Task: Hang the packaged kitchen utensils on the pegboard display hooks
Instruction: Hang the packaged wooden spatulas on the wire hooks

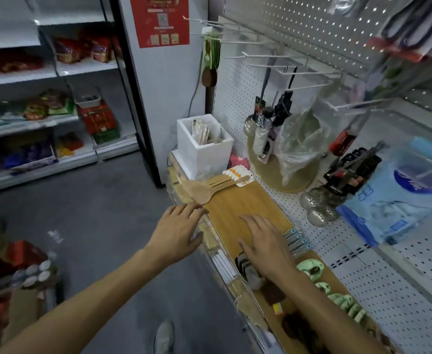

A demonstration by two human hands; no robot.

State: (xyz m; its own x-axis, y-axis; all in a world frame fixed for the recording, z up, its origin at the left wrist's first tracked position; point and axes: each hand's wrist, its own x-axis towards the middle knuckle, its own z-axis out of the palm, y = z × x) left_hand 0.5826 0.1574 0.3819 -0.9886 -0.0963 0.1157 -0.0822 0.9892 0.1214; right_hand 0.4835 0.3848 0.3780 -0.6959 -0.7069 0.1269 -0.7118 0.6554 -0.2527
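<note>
- The pegboard (237,103) rises behind the wooden shelf (237,200); its long white hooks (273,56) jut out over the shelf, so carded goods can slide on from the front. Several hooks above the shelf are bare, which I judge is where the stock is meant to go.
- A blue packet (398,200) and black-carded tools (350,172) hang on hooks above the shelf's right stretch, faces outward for shoppers.
- A white foam box (204,152) stands at the shelf's far end, holding more packaged pieces upright, likely as a supply bin.
- The packaged wooden spatulas (209,187) lie flat on the shelf just in front of that box, card end toward the pegboard, unhung.
- The left hand (176,231) hovers at the shelf's front edge, short of the spatulas, fingers straight and spread, holding nothing; it looks like a reach.
- The right hand (263,241) is over the middle of the shelf, palm down, fingers loosely extended, empty; whether it touches the wood I cannot tell.
</note>
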